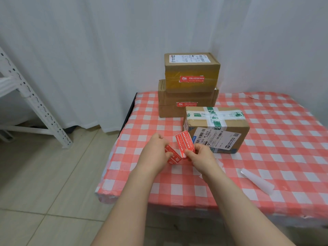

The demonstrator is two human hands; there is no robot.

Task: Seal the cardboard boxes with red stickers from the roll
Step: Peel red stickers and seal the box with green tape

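Clamps left hand (156, 150) and right hand (200, 155) fingers on red sticker strip (182, 144); two stacked boxes (191, 68) stickered, taped box (218, 126) apparently next.

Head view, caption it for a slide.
Left hand and right hand hold red stickers beside green-taped box; two stickered boxes stacked behind.

Tablecloth (266, 157): you're looking at a red-and-white check.
Top box (191, 68): brown, with yellowish tape (173, 75) and a red sticker (192, 79) printed white.
Lower box (170, 110): brown; second sticker (186, 104) red too.
Near box (237, 128): brown, white tape (216, 119) printed green, white label (216, 137).
Sticker strip (183, 142): red, white lettering.
Curtain (88, 59): white.
Rack (35, 103): white.
Floor (44, 174): beige tiles.
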